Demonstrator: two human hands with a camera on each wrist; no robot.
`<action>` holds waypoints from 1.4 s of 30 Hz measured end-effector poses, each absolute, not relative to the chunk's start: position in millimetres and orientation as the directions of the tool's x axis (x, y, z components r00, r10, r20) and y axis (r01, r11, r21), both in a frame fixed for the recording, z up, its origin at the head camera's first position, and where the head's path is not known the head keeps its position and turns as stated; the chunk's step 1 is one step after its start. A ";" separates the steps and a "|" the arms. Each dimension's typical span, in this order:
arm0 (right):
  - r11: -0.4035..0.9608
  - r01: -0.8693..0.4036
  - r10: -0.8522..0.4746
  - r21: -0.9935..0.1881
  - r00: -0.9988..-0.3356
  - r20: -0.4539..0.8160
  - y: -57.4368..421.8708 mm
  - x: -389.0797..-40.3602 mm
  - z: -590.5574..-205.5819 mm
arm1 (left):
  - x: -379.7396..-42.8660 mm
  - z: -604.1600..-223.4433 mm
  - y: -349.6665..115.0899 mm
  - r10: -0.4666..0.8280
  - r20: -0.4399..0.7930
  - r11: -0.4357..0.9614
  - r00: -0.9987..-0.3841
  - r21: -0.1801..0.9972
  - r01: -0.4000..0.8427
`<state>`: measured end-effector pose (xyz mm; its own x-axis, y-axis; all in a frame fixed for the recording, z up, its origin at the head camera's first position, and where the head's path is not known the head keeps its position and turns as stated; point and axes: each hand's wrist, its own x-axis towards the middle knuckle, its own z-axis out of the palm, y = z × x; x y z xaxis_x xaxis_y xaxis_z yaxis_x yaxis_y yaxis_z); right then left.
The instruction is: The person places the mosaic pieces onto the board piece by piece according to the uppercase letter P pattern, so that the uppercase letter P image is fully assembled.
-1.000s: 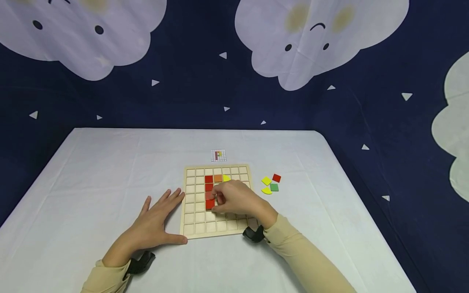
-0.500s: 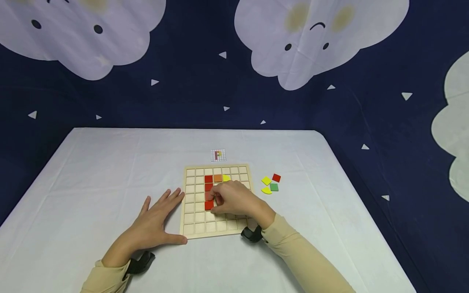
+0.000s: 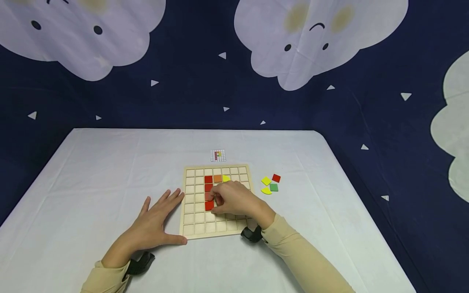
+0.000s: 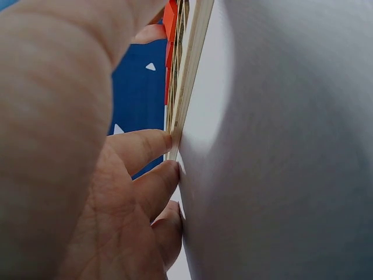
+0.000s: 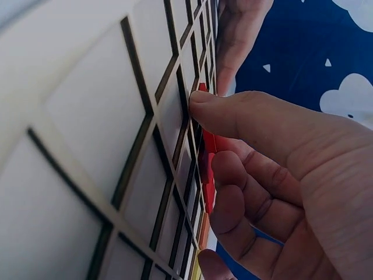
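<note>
A wooden grid board [image 3: 199, 228] lies on the white table. My right hand [image 3: 236, 198] is over its middle, thumb and fingers pinching a red square tile [image 3: 209, 206] at the lower end of a column of red tiles [image 3: 208, 187]. The right wrist view has the thumb [image 5: 210, 108] against the grid beside the red. An orange tile [image 3: 218, 178] and a partly covered yellow piece [image 3: 226, 178] continue to the right of the column's top. My left hand [image 3: 155, 226] is spread along the board's left edge, fingertips and thumb touching it. My right hand hides several cells.
Right of the board lie a dark red square [image 3: 276, 178], a yellow square [image 3: 266, 180], a green square [image 3: 274, 187] and a yellow curved-edge piece [image 3: 266, 191]. Behind it lies a small gridded pattern card [image 3: 218, 155]. A dark blue cloud-print cloth [image 3: 183, 101] surrounds the table.
The red tile between my right thumb and fingers has shifted very slightly left with the hand. My left hand and the board stay in place.
</note>
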<state>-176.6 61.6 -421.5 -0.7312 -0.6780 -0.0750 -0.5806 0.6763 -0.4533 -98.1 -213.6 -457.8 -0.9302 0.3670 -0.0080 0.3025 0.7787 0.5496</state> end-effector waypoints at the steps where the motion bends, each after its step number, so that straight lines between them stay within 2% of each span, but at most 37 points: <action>1: 0.677 -0.581 -0.678 -0.452 -0.731 -0.076 61.5 -176.7 -421.7 | -98.1 -457.8 -213.6 0.367 -0.008 0.779 -0.930 0.550 0.302; 18: 0.664 -0.586 -0.686 -0.464 -0.725 -0.066 63.4 -177.8 -421.5 | -98.3 -457.7 -213.7 0.362 -0.020 0.782 -0.932 0.551 0.292; 31: 0.667 -0.545 -0.662 -0.508 -0.747 -0.069 77.2 -187.0 -414.4 | -98.5 -458.5 -212.9 0.353 -0.029 0.794 -0.935 0.538 0.283; 36: 0.671 -0.514 -0.635 -0.534 -0.771 -0.057 94.3 -195.7 -411.0 | -98.0 -457.9 -211.8 0.351 -0.030 0.794 -0.936 0.539 0.281; 42: 0.691 -0.434 -0.556 -0.578 -0.830 -0.041 126.6 -208.8 -405.2 | -97.9 -457.5 -211.4 0.349 -0.035 0.794 -0.937 0.541 0.276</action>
<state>-208.8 126.6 -405.2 -0.8303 -0.5558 -0.0414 -0.4339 0.6912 -0.5779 -97.9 -211.4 -457.5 -0.9365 0.3488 -0.0350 0.2757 0.7944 0.5413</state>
